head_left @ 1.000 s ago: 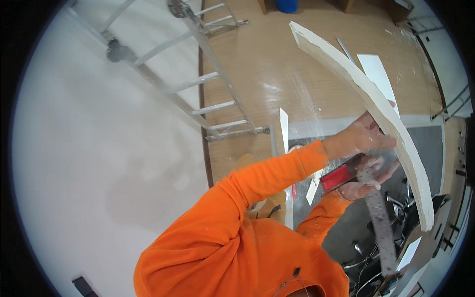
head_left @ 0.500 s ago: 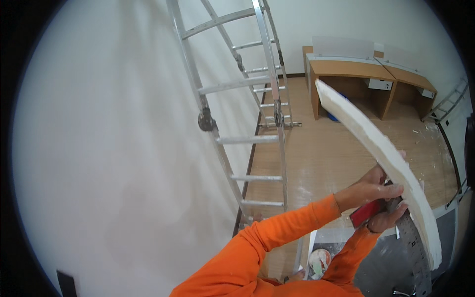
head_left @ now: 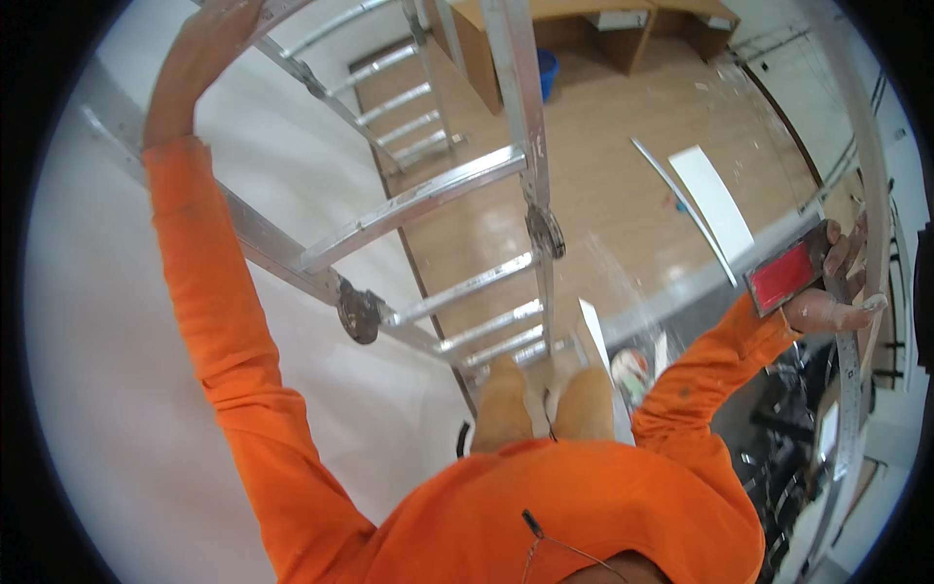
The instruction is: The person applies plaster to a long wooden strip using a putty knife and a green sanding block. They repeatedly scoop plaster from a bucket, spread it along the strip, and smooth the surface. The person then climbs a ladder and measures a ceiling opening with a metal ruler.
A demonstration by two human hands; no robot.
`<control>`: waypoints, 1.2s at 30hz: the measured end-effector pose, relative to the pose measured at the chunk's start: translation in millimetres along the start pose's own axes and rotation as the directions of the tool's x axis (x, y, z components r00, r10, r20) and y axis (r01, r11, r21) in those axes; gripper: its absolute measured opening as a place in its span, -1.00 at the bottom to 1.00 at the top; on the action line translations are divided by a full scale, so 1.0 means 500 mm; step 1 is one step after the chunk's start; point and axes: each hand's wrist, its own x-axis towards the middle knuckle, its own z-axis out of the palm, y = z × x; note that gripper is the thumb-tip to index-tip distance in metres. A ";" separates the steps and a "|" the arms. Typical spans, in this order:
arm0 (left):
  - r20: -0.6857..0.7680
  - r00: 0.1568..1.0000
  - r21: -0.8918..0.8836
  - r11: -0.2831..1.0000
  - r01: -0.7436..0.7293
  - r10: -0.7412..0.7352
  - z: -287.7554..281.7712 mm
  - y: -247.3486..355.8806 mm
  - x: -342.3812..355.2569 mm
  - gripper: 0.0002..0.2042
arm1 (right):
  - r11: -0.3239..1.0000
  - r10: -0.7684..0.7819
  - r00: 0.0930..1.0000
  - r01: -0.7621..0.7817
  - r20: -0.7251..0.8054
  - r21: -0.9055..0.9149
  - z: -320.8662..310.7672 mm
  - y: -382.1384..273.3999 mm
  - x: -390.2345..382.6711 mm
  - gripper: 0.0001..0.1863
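At the upper left, my left hand is closed over a rung of the aluminium ladder; its fingertips are partly cut off by the frame's top. My right hand is at the far right, closed round several things at once. It holds a long pale board strip, which runs upright along the right rim. A steel ruler hangs below the hand. Against the wrist sits a red-faced, dark-edged tool, whose exact kind I cannot make out.
A white wall is on the left. Beyond the ladder stand wooden desks and a blue bin. White offcuts lie on the wooden floor. Below my right arm are a stained bucket and a dark cluttered area.
My left hand has let go of the board strip and taken hold of the ladder at upper left. The right hand has moved up and right with the strip. The view has shifted toward the ladder.
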 end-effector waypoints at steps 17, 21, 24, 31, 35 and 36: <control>0.295 0.929 0.313 0.942 0.124 -0.221 -0.128 -0.083 0.220 -0.27 | 0.999 0.036 0.992 -0.034 -0.124 0.014 0.494 -0.156 0.134 -0.29; 0.279 0.945 0.235 0.966 0.107 -0.172 -0.192 -0.103 0.317 -0.50 | 0.997 0.078 0.972 -0.073 -0.222 0.029 0.741 -0.217 0.339 -0.34; 0.344 0.932 0.071 0.993 0.094 -0.113 -0.301 -0.038 0.381 -0.63 | 0.996 -0.023 0.986 0.036 -0.168 0.077 0.888 -0.364 0.465 -0.30; 0.313 0.942 0.039 0.992 0.117 -0.124 -0.360 -0.030 0.475 -0.70 | 0.997 -0.047 0.997 0.052 -0.067 0.063 1.217 -0.243 0.633 -0.36; 0.362 0.915 0.070 0.984 0.166 -0.181 -0.385 -0.011 0.528 -0.63 | 0.893 0.165 0.986 -0.157 0.017 0.422 1.369 -0.161 0.649 -0.28; 0.337 0.930 0.044 0.989 0.140 -0.147 -0.375 -0.027 0.541 -0.65 | 0.898 0.174 0.985 -0.152 -0.015 0.412 1.414 -0.150 0.647 -0.28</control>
